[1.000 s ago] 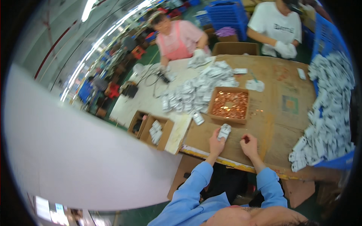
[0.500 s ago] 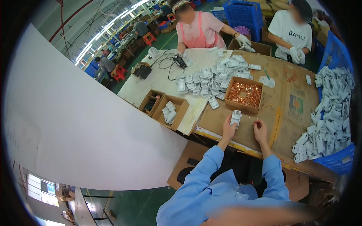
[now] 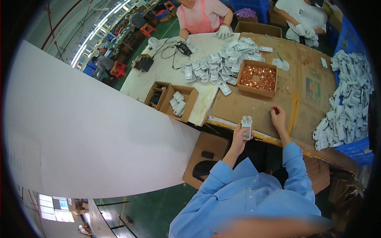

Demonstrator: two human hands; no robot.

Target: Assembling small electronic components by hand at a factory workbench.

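Observation:
My left hand (image 3: pixel 238 139) grips a white plastic housing (image 3: pixel 246 123), a small oblong shell with a recess, upright just off the table's near edge. To its right, my right hand (image 3: pixel 278 116) is low over the cardboard-covered tabletop (image 3: pixel 238 104), fingers pinched together; whatever they hold is too small to make out. Beyond both hands stands a cardboard box (image 3: pixel 256 92) of small copper-coloured metal pieces (image 3: pixel 248 81). A loose heap of similar white housings (image 3: pixel 214 65) spreads behind and left of that box, one single housing (image 3: pixel 224 88) lying nearest me.
A blue crate (image 3: pixel 357 148) piled with white housings (image 3: pixel 345 107) is at the right. Small cartons (image 3: pixel 192 104) stand on the left, one holding housings. Across the table are a gloved co-worker in a pink apron (image 3: pixel 194 20) and another in a white shirt (image 3: pixel 295 14).
My left hand has drawn the housing back toward me, past the table edge. My right hand stays pinched above the cardboard. The pink-aproned co-worker's gloved hand has come from the far carton to the table.

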